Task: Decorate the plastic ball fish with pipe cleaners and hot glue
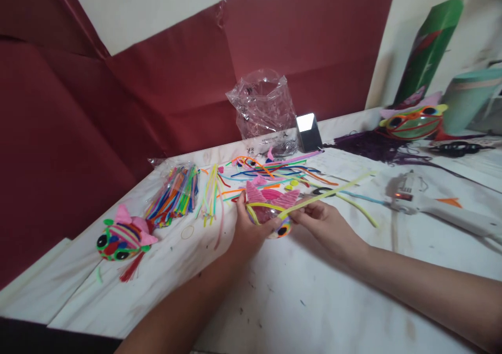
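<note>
My left hand point(250, 232) is closed around a clear, rounded craft figure point(267, 214) with pink pipe-cleaner ears, yellow edging and a black eye. A long yellow pipe cleaner point(333, 192) lies across the figure's side and sticks out to the upper right. My right hand point(317, 219) pinches this pipe cleaner close to the figure, its fingers bent. My left thumb presses where the strip meets the figure. The figure's underside and some of my fingertips are hidden.
Loose pipe cleaners point(290, 172) lie behind my hands. Bundled pipe cleaners point(176, 194) and a finished-looking colourful figure point(123, 233) are at left. A hot glue gun point(443, 207) rests at right. A phone point(308, 133), plastic bag point(264, 105) and another figure point(413, 121) stand farther back.
</note>
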`<state>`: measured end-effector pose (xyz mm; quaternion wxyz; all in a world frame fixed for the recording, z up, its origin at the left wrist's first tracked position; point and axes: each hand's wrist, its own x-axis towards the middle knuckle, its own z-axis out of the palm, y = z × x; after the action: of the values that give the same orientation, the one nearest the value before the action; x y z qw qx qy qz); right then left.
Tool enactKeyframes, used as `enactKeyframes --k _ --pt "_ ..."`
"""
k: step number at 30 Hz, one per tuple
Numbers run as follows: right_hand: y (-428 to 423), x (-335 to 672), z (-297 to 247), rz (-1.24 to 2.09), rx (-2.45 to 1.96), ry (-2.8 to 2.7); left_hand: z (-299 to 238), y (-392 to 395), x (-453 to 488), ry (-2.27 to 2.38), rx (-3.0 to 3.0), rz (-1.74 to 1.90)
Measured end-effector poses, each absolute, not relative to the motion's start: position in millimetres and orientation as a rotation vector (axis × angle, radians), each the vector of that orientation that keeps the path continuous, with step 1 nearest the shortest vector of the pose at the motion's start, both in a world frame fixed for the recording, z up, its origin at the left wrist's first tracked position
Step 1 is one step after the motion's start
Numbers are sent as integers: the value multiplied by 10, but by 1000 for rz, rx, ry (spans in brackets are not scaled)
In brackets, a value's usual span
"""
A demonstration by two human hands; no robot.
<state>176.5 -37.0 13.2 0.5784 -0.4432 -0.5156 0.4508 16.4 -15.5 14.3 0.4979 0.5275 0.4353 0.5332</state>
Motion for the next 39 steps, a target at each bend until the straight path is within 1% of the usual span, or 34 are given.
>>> enactKeyframes --k 3,8,15,21,28,32,39 --pt "-375 1775 118 1040 -1067 -1194 125 -171 176 1075 1283 1296" --pt "-339 1785 62 1128 -1052 -1114 68 -190 185 1093 1320 1352" --pt "-315 1776 34 1120 -1044 -1111 79 -172 179 1062 1263 1331" --pt "-334 1783 68 1000 -1080 -1212 188 -181 170 1122 1252 1305" --pt "-393 1790 129 913 -1054 -1270 140 -155 152 1170 1272 1281" --pt "-399 1826 118 762 -1093 -1398 148 -171 170 1132 1284 1284" --pt "-364 1865 53 334 -1145 -1665 169 -192 184 1151 1252 1286"
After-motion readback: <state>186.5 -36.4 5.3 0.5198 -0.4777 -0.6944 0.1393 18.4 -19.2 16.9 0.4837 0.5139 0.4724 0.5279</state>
